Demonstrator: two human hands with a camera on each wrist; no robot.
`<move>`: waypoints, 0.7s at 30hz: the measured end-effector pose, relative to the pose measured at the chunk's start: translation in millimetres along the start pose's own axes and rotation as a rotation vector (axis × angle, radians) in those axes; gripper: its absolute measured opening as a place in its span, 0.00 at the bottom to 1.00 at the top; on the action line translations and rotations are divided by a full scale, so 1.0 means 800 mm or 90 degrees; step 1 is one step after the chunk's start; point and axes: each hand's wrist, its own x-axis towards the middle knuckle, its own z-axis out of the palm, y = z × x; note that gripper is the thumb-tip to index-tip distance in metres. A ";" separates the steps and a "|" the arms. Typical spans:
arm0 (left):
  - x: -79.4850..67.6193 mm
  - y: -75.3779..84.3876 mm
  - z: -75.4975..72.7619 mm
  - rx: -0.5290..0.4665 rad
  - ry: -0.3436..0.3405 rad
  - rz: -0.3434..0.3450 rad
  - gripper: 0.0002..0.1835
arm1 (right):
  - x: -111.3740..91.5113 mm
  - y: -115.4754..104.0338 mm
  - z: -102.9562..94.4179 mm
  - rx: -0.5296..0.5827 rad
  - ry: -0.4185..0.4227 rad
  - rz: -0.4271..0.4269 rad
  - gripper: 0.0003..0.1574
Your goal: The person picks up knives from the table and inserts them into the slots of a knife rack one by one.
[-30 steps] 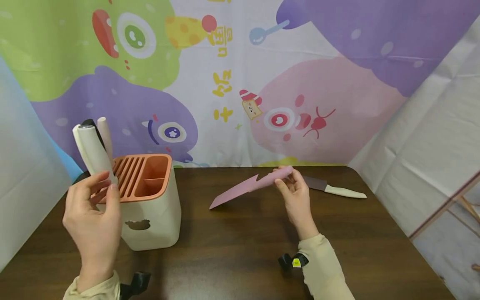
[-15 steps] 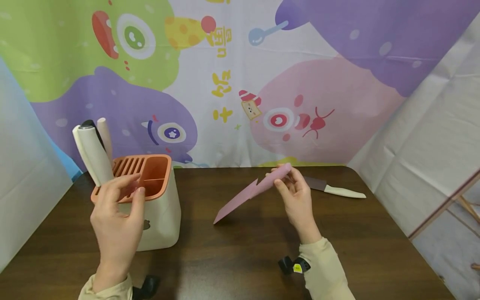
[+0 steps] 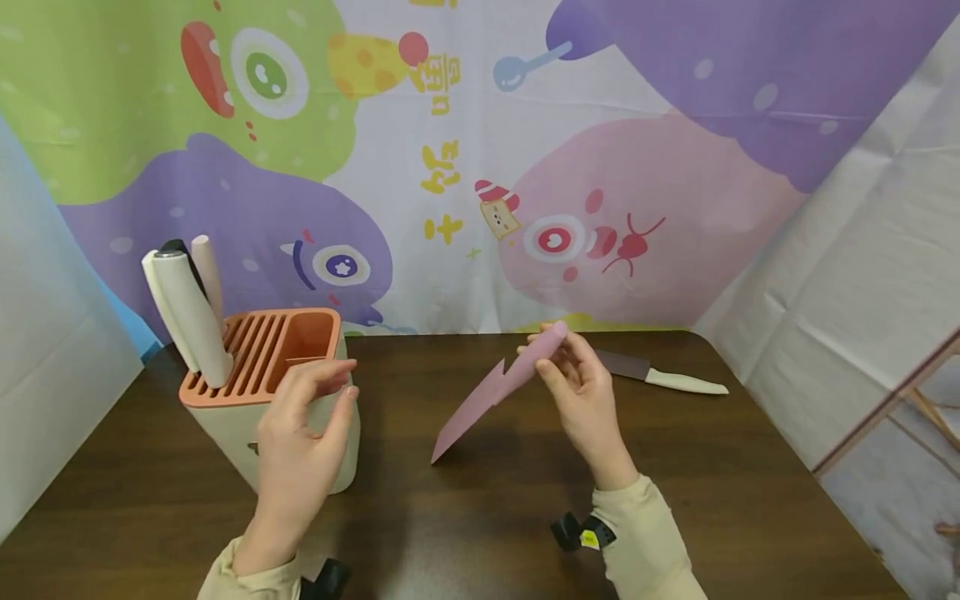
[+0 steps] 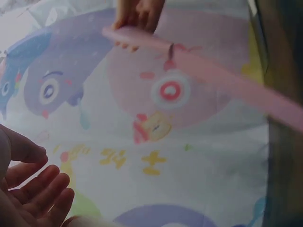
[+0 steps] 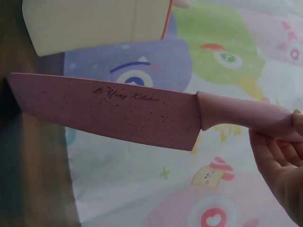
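My right hand [image 3: 583, 400] pinches a pink kitchen knife [image 3: 480, 400] by the end of its handle, the blade slanting down to the left with its tip low over the table. In the right wrist view the speckled blade [image 5: 109, 111] shows dark script lettering. My left hand [image 3: 303, 442] holds nothing, its fingers loosely bent in front of the knife block [image 3: 225, 425]. That block is cream with an orange slotted top. Several handles, white, black and pale pink, stick up from its left slots; one white handle [image 3: 191, 308] is nearest.
Behind the right hand, another knife [image 3: 684, 382] with a cream handle and a dark blade lies on the brown wooden table [image 3: 465, 533]. A cartoon-printed curtain [image 3: 450, 275] hangs along the table's back edge. Two open compartments sit at the right of the block's top.
My left hand has moved right, from beside the white handles to the front of the block. The pink knife has tilted more steeply, its tip lower and slightly right.
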 end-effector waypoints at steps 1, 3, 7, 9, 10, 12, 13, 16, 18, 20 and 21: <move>-0.001 -0.001 0.004 -0.006 -0.013 0.002 0.15 | 0.001 -0.002 0.001 -0.006 -0.010 0.004 0.23; -0.004 -0.001 0.014 -0.017 -0.037 0.006 0.15 | 0.003 -0.006 0.005 -0.021 -0.026 0.013 0.26; -0.006 -0.001 0.030 -0.015 -0.075 0.010 0.14 | 0.010 -0.015 0.014 -0.030 -0.050 0.020 0.26; -0.006 0.001 0.035 -0.017 -0.088 0.002 0.14 | 0.013 -0.019 0.019 -0.032 -0.057 0.022 0.26; -0.006 0.002 0.038 -0.018 -0.092 0.001 0.13 | 0.014 -0.020 0.020 -0.031 -0.060 0.025 0.25; -0.005 0.004 0.043 -0.026 -0.104 -0.009 0.13 | 0.016 -0.023 0.024 -0.031 -0.067 0.029 0.25; -0.004 0.006 0.045 -0.029 -0.110 -0.012 0.13 | 0.017 -0.025 0.026 -0.034 -0.070 0.032 0.25; -0.002 0.010 0.051 -0.040 -0.135 -0.019 0.13 | 0.019 -0.030 0.031 -0.041 -0.084 0.039 0.26; 0.001 0.012 0.053 -0.045 -0.155 -0.021 0.13 | 0.020 -0.033 0.035 -0.048 -0.094 0.040 0.25; 0.005 0.013 0.055 -0.044 -0.174 -0.022 0.13 | 0.021 -0.035 0.038 -0.055 -0.108 0.039 0.25; 0.006 0.013 0.056 -0.044 -0.184 -0.026 0.13 | 0.022 -0.037 0.039 -0.060 -0.114 0.037 0.25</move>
